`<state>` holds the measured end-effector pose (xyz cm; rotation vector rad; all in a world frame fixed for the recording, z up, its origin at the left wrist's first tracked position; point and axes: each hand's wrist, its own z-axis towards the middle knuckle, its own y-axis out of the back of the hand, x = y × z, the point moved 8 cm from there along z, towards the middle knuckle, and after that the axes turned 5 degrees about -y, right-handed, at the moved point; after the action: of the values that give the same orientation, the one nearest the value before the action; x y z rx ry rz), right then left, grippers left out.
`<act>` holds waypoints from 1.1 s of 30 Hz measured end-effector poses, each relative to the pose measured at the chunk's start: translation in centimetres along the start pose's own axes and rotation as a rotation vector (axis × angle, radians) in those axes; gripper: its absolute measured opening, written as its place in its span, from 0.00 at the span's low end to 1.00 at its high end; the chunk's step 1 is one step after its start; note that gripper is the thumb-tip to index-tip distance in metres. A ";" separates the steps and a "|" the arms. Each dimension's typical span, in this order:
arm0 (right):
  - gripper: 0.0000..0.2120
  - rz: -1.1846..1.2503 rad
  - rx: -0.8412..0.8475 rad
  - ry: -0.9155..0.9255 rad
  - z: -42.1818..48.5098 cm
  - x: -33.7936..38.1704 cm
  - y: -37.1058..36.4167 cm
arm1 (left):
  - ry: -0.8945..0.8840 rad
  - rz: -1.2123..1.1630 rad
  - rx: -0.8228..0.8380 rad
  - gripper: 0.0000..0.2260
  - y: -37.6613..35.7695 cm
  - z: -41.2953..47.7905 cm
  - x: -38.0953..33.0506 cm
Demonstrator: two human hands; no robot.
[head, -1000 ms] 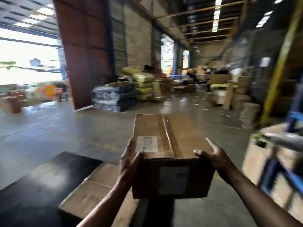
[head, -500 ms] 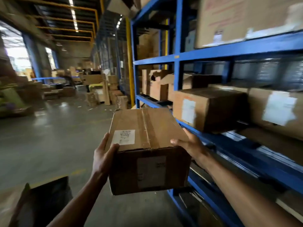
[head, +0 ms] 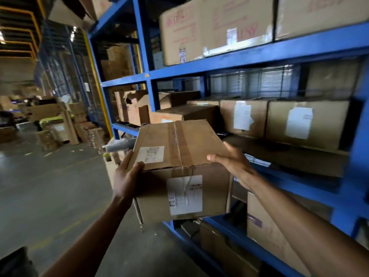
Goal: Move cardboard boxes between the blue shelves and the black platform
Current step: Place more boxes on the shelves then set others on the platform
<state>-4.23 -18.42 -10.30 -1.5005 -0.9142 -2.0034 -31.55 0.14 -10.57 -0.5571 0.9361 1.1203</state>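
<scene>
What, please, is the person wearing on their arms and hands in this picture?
Nothing that shows: the left hand and right hand are bare, without gloves, and both forearms are uncovered to the frame's edge. No sleeve, watch, band or ring shows.

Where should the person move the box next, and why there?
Probably ease the taped brown cardboard box forward and to the right onto the blue metal shelf. The left hand and right hand grip its sides, it is held about level with that shelf, and bare room shows in front of the white-labelled cardboard boxes there.
</scene>
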 end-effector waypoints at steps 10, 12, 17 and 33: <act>0.37 0.018 -0.302 0.041 -3.9 0.6 9.9 | 0.012 -0.131 0.191 0.24 -11.2 4.2 -0.7; 0.46 -0.001 -0.329 0.025 -3.3 -0.4 10.9 | 0.033 -0.138 0.222 0.21 -13.4 5.0 0.6; 0.56 -0.057 -0.353 0.009 -0.3 -1.1 11.8 | 0.071 -0.193 0.229 0.19 -17.0 7.9 3.8; 0.39 -0.259 -0.508 -0.007 11.9 -1.3 9.8 | -0.018 -0.147 0.213 0.17 -22.2 22.5 8.9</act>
<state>10.72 -16.11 -7.14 -1.7152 -0.6536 -2.5615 -1.92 14.17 -8.01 -0.4338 0.9694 0.8808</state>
